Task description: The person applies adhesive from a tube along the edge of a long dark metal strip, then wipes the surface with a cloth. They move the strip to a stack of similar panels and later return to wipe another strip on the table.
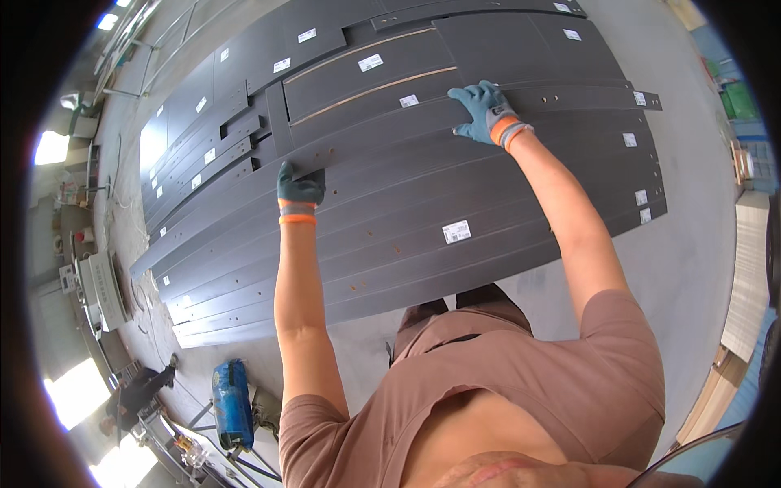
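Long panel: dark grey (390,146), lying across the panel spread (390,244), ends sticking out past its left and right edges; drilled holes near both hands.
Right hand: gloved, orange cuff (486,112), on the long panel near its far edge, right of middle; fingers spread apart.
Left hand: gloved (301,189), on the long panel, left of middle; thumb pointing away from the body, other fingers bent; cannot tell if clamped.
Panel spread: many dark boards edge to edge, white stickers (456,232) scattered about; support underneath hidden.
Beyond left edge: blue cylinder (233,404), another person (138,398).
Beyond right edge: grey floor (683,163), pale boards (744,276).
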The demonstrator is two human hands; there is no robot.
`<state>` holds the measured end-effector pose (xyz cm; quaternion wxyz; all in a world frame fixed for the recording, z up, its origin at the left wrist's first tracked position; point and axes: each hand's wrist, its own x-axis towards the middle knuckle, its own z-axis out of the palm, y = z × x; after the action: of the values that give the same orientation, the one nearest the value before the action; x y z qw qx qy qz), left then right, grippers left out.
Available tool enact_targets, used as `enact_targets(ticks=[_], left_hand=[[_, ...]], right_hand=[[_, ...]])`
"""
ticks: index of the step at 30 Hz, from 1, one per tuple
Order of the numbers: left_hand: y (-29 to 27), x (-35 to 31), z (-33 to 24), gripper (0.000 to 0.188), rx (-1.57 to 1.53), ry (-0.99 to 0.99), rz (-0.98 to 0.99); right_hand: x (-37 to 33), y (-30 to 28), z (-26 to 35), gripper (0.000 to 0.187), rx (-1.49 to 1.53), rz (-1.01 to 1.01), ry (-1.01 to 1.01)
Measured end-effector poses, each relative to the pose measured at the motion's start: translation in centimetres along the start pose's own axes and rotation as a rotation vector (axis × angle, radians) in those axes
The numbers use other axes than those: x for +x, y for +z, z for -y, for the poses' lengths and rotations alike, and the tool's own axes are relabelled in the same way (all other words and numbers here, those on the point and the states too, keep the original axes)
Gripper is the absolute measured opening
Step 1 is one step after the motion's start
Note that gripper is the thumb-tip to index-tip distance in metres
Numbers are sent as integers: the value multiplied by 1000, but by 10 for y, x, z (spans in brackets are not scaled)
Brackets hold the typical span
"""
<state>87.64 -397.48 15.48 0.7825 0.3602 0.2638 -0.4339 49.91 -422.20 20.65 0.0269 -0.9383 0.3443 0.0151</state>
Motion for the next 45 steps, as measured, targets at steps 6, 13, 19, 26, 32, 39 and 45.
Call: enact_targets(ticks=[6,13,19,26,32,39,45], left_hand=[[47,55,18,29,-17,-12,-25],[55,134,20,32,60,-78,-94],[18,200,-14,49,389,-98,104],[39,141,2,45,754,-89,64],[53,130,38,45,2143,1666,291],[61,134,50,63,2378,1494,660],[57,154,40,61,2321,1743,687]], right_hand=[[75,28,-22,80,-39,121,71],[127,59,-45,76,-17,123,59],[163,44,-40,75,43,124,-62],[149,71,-74,70,111,157,49],[161,93,-65,57,134,44,54],[172,120,-27,50,228,31,106],[178,126,-12,49,233,-11,89]])
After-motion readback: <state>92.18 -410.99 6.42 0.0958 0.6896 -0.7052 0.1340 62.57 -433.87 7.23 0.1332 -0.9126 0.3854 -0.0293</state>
